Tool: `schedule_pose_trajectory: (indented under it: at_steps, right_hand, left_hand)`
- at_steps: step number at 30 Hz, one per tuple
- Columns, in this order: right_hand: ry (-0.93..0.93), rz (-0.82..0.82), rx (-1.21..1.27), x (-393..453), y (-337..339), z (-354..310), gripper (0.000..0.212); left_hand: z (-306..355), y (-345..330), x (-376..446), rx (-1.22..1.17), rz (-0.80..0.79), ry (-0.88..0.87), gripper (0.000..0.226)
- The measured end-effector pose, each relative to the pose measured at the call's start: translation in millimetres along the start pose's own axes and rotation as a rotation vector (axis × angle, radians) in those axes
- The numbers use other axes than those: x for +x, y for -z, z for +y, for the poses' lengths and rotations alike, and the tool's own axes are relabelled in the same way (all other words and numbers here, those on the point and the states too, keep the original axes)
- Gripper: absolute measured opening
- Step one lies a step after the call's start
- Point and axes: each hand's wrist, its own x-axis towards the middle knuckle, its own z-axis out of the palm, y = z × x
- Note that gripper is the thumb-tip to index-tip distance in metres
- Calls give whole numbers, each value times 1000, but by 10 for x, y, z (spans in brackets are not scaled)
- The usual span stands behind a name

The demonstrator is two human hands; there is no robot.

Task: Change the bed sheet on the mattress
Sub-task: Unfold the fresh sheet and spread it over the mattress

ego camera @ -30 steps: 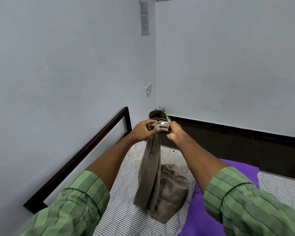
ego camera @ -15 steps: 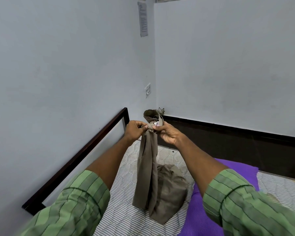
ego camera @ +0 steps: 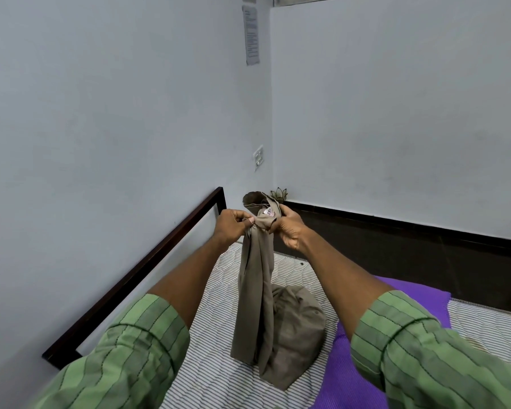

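A paper notice (ego camera: 251,35) hangs on the wall above a switch plate (ego camera: 258,157) (a lotus-shaped ornament (ego camera: 278,193) sits in the corner).

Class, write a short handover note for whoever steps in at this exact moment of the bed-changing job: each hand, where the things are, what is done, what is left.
Left hand: pinches the top edge of the olive-brown cloth.
Right hand: grips the same top edge beside its white label.
The cloth hangs bunched from both hands, its lower end heaped on the striped mattress.
A purple sheet lies on the mattress to the right.
Done: cloth lifted by one edge.
Left: open it out; no fresh sheet is spread over the mattress yet.
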Motion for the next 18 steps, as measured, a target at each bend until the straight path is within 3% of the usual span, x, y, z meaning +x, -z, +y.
schedule_pose_trajectory:
  at_steps: [3, 6, 9, 12, 14, 16, 18]
  right_hand:
    - [67, 290, -37, 77, 34, -5, 73]
    - [136, 502, -85, 101, 173, 6, 49]
    - [140, 580, -491, 72, 424, -17, 31]
    - [1, 515, -1161, 10, 506, 7, 30]
    - [141, 478, -1412, 11, 429, 105, 37]
    - [380, 282, -1306, 30, 272, 202, 45]
    - [491, 75, -1140, 29, 80, 264, 50]
  left_hand:
    - [14, 23, -3, 119, -26, -9, 7]
    - [18, 166, 40, 187, 298, 56, 12]
    - [-66, 468, 110, 114, 521, 173, 13]
    - [-122, 553, 189, 117, 383, 94, 12]
    - [-81, 435, 206, 130, 237, 22, 11]
    - [-66, 270, 245, 106, 90, -14, 9]
    - [-33, 129, 259, 109, -39, -44, 8]
